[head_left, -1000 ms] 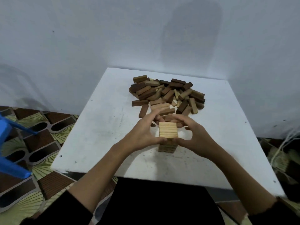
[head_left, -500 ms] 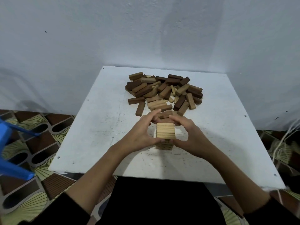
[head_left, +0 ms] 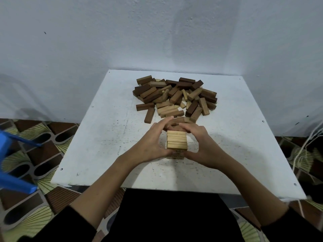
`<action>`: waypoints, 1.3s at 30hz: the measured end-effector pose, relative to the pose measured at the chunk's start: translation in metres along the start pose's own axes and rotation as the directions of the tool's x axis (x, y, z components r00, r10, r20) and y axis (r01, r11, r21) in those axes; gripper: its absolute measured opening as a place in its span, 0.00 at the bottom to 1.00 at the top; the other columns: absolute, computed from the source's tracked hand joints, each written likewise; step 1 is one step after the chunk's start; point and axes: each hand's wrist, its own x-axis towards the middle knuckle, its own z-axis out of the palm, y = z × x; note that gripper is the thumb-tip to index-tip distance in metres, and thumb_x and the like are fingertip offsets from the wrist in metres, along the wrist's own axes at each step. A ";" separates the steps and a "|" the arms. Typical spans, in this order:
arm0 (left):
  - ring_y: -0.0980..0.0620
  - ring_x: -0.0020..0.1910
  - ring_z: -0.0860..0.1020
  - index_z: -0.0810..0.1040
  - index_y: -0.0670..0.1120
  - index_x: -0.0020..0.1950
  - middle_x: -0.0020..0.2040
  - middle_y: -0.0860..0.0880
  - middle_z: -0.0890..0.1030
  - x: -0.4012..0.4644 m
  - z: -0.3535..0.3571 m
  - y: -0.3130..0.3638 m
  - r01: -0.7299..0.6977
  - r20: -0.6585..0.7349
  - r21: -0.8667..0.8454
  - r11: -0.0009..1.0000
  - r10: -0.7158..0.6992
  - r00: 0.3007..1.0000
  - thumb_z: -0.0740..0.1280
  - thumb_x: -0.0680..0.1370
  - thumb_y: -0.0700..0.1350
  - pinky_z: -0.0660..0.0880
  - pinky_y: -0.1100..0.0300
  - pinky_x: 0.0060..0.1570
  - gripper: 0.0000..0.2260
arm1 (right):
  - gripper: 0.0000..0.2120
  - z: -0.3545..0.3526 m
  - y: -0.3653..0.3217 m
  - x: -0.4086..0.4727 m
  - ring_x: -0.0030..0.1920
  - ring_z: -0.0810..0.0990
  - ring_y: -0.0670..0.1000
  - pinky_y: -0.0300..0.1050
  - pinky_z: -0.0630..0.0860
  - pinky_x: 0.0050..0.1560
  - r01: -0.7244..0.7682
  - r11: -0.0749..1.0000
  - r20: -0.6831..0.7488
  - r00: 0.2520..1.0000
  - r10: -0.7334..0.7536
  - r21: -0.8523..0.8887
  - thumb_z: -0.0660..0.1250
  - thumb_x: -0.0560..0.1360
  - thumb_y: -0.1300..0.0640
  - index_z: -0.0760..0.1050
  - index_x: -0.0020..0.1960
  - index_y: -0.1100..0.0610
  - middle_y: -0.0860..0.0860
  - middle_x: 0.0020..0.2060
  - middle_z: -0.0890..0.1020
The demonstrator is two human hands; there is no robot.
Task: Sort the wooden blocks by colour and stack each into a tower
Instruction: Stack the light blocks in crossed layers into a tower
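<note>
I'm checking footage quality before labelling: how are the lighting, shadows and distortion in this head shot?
Head view: light is dim and soft, with no glare; the hands cast a faint shadow on the white table to the right of the light tower; a large blurred shadow falls on the wall; wide-angle bending bows the table edges; the block pile stays reasonably sharp.

tower [head_left: 176, 142]: pale matt wood, grain lines showing
pile [head_left: 174, 96] beyond the hands: matt wood, tan to dark brown
table [head_left: 104, 137]: matt white, scuffed, speckled
</note>
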 end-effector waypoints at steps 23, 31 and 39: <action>0.58 0.67 0.67 0.52 0.52 0.77 0.65 0.53 0.70 -0.005 0.008 -0.007 0.003 -0.029 -0.051 0.999 -0.004 1.000 0.79 0.65 0.51 0.65 0.64 0.64 0.50 | 0.47 0.007 -0.002 -0.002 0.68 0.62 0.51 0.55 0.64 0.68 -0.026 0.993 -0.013 1.000 0.028 0.114 0.78 0.65 0.50 0.55 0.75 0.55 0.51 0.68 0.66; 0.63 0.74 0.56 0.46 0.62 0.72 0.75 0.57 0.56 -0.024 0.032 0.000 0.080 -0.054 -0.300 0.951 -0.101 0.993 0.70 0.69 0.57 0.57 0.62 0.72 0.40 | 0.40 0.047 0.004 -0.022 0.72 0.57 0.44 0.54 0.58 0.73 -0.083 0.876 -0.121 0.980 0.158 0.475 0.63 0.67 0.43 0.49 0.75 0.47 0.44 0.71 0.60; 0.61 0.76 0.48 0.41 0.54 0.77 0.77 0.60 0.47 -0.034 0.054 0.001 0.058 -0.141 -0.346 0.937 -0.113 0.984 0.61 0.78 0.52 0.53 0.48 0.75 0.35 | 0.36 0.070 0.002 -0.024 0.74 0.54 0.45 0.55 0.57 0.73 -0.030 0.905 -0.305 0.936 0.174 0.425 0.54 0.75 0.41 0.48 0.77 0.56 0.43 0.74 0.55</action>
